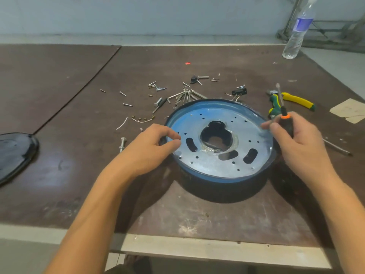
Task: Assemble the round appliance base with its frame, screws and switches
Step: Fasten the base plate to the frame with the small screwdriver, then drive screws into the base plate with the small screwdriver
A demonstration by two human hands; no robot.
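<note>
R hand [298, 141] grips screwdriver [285, 115] (tip up) beside round base [215, 165] on desk [167, 214]; L hand [152, 144] curls at base's left rim, can't tell if pinching anything.

Entry: person, seen from the head camera.
- Left hand [156, 147] and right hand [296, 143]: both are showing bare, knuckle creases faintly visible.
- Left forearm [102, 204] and right forearm [335, 204]: both are showing bare from the wrist to the lower frame edge, slender and widening toward the elbow.
- Dark fabric [130, 264]: is showing at the bottom edge between the forearms, possibly trousers; too blurred for detail.
</note>
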